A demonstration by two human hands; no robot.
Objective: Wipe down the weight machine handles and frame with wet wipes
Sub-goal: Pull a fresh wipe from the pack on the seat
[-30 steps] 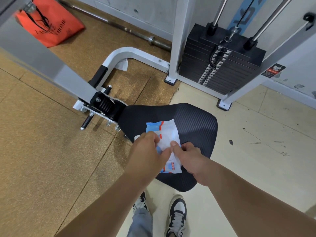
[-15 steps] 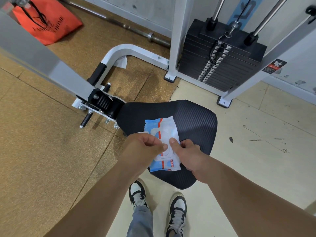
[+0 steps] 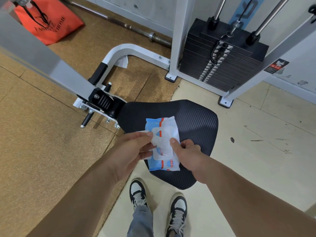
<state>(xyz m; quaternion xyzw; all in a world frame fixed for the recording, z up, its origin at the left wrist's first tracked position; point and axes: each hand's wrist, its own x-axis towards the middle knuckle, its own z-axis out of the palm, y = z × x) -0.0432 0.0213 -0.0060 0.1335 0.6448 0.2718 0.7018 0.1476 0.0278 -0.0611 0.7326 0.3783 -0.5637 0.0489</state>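
Wet wipe pack (image 3: pixel 168 128): blue and white with red stripes, lying flat on the black seat pad (image 3: pixel 195 120), left of the pad's centre, long side running from the far edge towards the near edge.
Pack flap (image 3: pixel 159 140): translucent white, over the middle of the pack, its left end lifted off the pack face.
Left hand (image 3: pixel 131 148): thumb and forefinger pinch the lifted end of the pack flap at the pack's left edge; the other fingers are curled under.
Right hand (image 3: pixel 187 153): grips the wet wipe pack from its right edge, thumb pressed on the pack face just beside the flap, fingers bent down along the side onto the pad.
Weight machine frame (image 3: pixel 177 40): white uprights beyond the pad's far edge, with the black weight stack (image 3: pixel 220 64) between them.
Grey beam (image 3: pixel 42 60): runs from the upper left down to a black pivot at the pad's left corner.
Curved white tube (image 3: pixel 119 52): on the floor beyond the pad, with a black grip sleeve (image 3: pixel 100 73); a crumpled white sheet (image 3: pixel 123 62) lies against its inner bend.
Floor: brown cork-like mat (image 3: pixel 42 142) to the left, pale tile to the right.
Other items: orange bag (image 3: pixel 46 23) and barbell (image 3: pixel 136 29) at the far left; two black-and-white sneakers (image 3: pixel 136 190) below the pad's near edge.
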